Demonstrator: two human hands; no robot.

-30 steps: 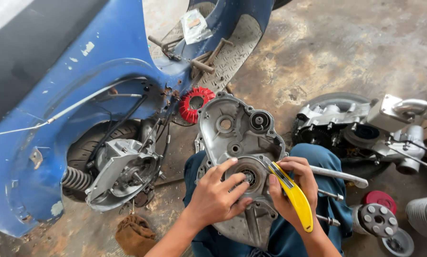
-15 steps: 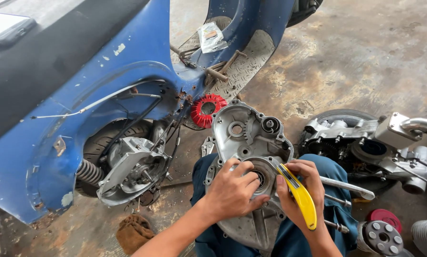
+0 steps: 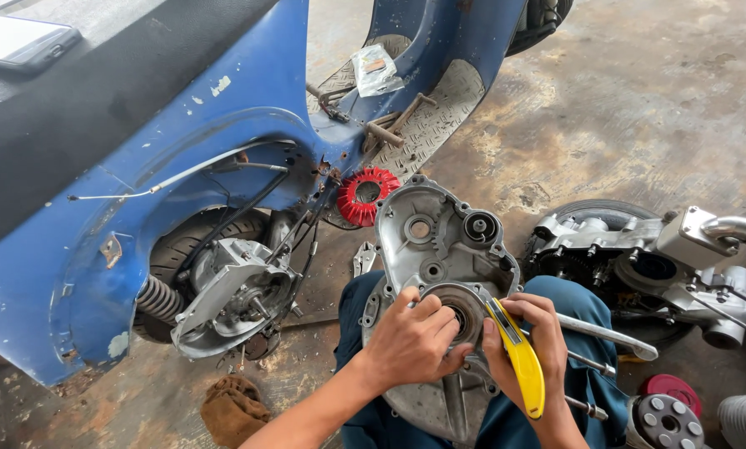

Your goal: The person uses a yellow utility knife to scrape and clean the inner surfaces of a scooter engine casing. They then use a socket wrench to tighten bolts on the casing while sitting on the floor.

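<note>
Grey cast-aluminium engine cover [image 3: 439,249] lies across the person's lap, its long axis running from 12 o'clock, up by the scooter's footboard, down to 6 o'clock at the knees in blue trousers [image 3: 593,391]. Both hands meet at one spot on it: the round bearing seat [image 3: 460,309] in the lower half of the casing.

Left hand [image 3: 413,341] comes in from 7 o'clock and rests on the seat's rim with fingers curled over the opening; whether it pinches some small part there is hidden by the knuckles. Right hand [image 3: 533,349] sits at 3 o'clock of the seat, just beside the left, clamped around a yellow-handled tool [image 3: 518,357]. That tool's long axis slants from 5 o'clock at the handle end to 11 o'clock, with its working tip right at the edge of the seat, touching or nearly so. So the tip points inward, toward the left fingers, and the left hand is the nearer of the two to the bore itself.

Off the casing at 12 o'clock lies a red finned ring [image 3: 366,196] on the concrete floor [image 3: 656,116], under the blue scooter body [image 3: 223,158]. At 3 o'clock sits the other engine half [image 3: 639,249]; a long metal rod [image 3: 610,334] reaches out from under the right wrist toward it.
</note>
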